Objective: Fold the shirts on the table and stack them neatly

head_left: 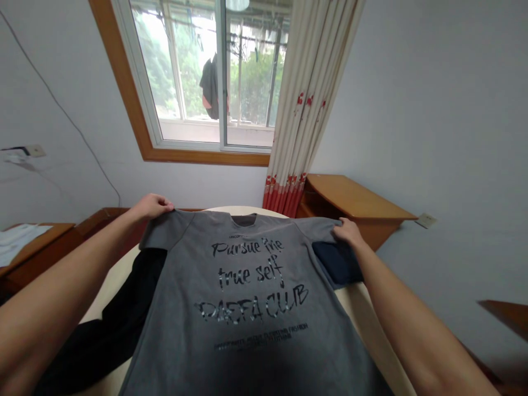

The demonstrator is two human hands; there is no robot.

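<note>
A grey short-sleeved T-shirt (247, 286) with dark lettering is stretched out front side up before me. My left hand (153, 206) is closed on the top of its left-side sleeve, thumb and fingers pinched together. At the other end, my right hand (347, 230) grips the edge of the right-side sleeve. Black clothing (124, 308) lies beneath and to the left of the shirt. A folded dark blue garment (336, 264) sits under the right-side sleeve, close to my right hand. The shirt's lower hem is out of view.
The clothes lie over a cream-coloured surface (365, 313). Behind it are a window (206, 82) and a cream and red curtain (309, 104). A wooden cabinet (358, 198) stands at the right; at the left, a wooden table (49, 236) bears white paper (18, 242).
</note>
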